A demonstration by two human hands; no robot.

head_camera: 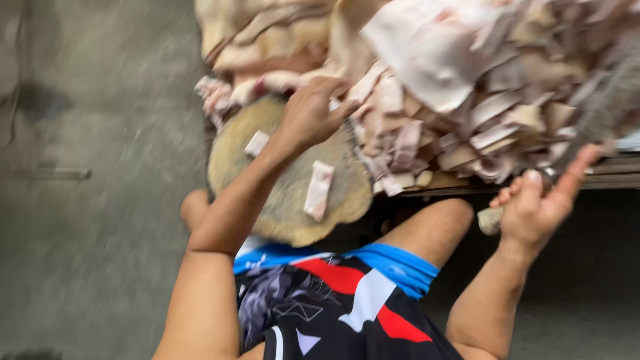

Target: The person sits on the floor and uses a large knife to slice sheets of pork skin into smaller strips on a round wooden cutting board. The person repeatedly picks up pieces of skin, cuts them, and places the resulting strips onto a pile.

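The frame is motion-blurred. My left hand (310, 117) reaches over a round wooden chopping block (280, 193), its fingers curled on the edge of a big pile of pale pink meat and skin pieces (453, 80). The blur hides whether it grips a piece. One cut strip (318, 190) and a smaller piece (257, 142) lie on the block. My right hand (533, 207) is raised at the right. It is closed on the handle of a knife whose grey blade (593, 120) slants up over the pile.
The pile lies on a dark low table (613, 175) whose edge runs along the right. My bare knees and patterned shorts (347, 307) are just under the block. Grey concrete floor (100, 200) spreads to the left.
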